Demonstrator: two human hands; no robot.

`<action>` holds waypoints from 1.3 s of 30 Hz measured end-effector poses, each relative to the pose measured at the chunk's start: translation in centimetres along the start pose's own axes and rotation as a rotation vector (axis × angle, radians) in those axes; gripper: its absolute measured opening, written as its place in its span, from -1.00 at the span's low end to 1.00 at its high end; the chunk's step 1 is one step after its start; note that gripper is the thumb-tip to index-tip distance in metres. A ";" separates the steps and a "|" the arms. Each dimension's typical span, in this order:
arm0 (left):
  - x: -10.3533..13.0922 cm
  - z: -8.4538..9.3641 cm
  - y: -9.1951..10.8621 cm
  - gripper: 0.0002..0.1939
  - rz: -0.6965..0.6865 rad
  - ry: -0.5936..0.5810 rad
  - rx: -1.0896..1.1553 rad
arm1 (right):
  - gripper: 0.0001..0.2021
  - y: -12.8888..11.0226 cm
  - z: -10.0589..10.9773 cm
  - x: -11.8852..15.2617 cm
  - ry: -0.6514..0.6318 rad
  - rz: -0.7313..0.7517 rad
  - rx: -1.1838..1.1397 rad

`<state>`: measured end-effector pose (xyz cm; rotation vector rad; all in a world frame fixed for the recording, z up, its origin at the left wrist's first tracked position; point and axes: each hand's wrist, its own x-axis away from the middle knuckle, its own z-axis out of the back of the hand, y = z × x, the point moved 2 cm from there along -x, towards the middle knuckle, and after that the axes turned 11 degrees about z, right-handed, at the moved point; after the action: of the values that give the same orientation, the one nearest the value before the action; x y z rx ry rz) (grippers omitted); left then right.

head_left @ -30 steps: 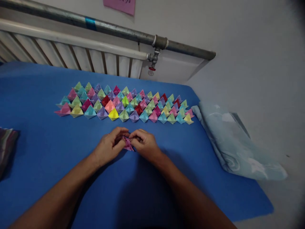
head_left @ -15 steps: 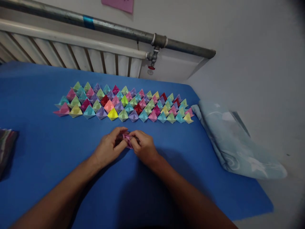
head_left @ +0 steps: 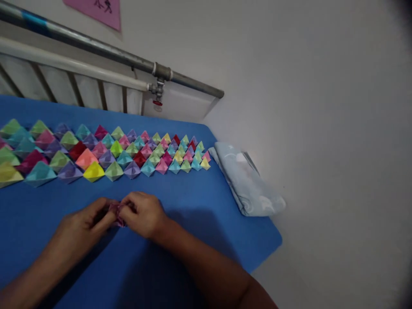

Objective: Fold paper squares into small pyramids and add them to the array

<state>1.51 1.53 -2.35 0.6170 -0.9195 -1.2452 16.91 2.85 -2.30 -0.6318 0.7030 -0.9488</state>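
Between my two hands is a small pink folded paper boat (head_left: pixel 117 213), partly covered by my fingers. My left hand (head_left: pixel 86 221) pinches its left side with thumb and fingers. On the other side my right hand (head_left: pixel 141 213) grips the paper with thumb and bent fingers. Both hands are close together just above the blue surface (head_left: pixel 193 201). Beyond them stand rows of origami paper boats (head_left: pixel 114 171) in green, blue, purple, pink, yellow and red, set closely side by side.
A folded light-blue blanket (head_left: pixel 246 180) with white patterns lies at the right edge. Along the back wall run a metal pipe (head_left: pixel 103 51), a valve with a red handle (head_left: pixel 157 103) and a white radiator (head_left: pixel 90 92). Pink paper (head_left: pixel 99 12) hangs on the wall.
My view has swung to the right, so the boats, radiator and hands appear further left. Both hands keep hold of the pink paper boat, with fingers slightly shifted on it.
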 end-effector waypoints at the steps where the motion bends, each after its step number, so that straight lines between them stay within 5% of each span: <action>1: 0.1 0.0 0.2 -0.73 -0.010 0.001 -0.035 | -0.92 0.0 0.0 0.0 -0.010 0.010 0.003; 7: 0.0 -0.2 -0.3 -0.66 0.080 -0.037 -0.111 | -0.90 0.3 0.0 -0.1 -0.010 0.009 0.000; 15: 0.0 -0.3 0.7 -0.73 -0.111 0.029 -0.154 | -0.88 0.4 0.0 -0.2 -0.016 0.014 -0.056; 26: 0.2 -0.2 0.9 -0.72 -0.043 -0.102 0.047 | -0.89 1.5 -0.4 -0.5 -0.024 -0.170 -0.345; 31: 0.2 0.0 1.0 -0.73 -0.117 0.000 0.032 | -0.91 0.9 0.0 -0.6 -0.062 -0.240 -0.496; 39: 0.0 -0.1 1.0 -0.81 0.076 -0.106 0.291 | -0.85 1.4 0.0 -0.9 0.020 -0.253 -0.636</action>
<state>2.13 1.73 -1.57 0.7421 -1.2148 -1.0924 17.25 4.28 -3.07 -1.2952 0.9672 -0.9608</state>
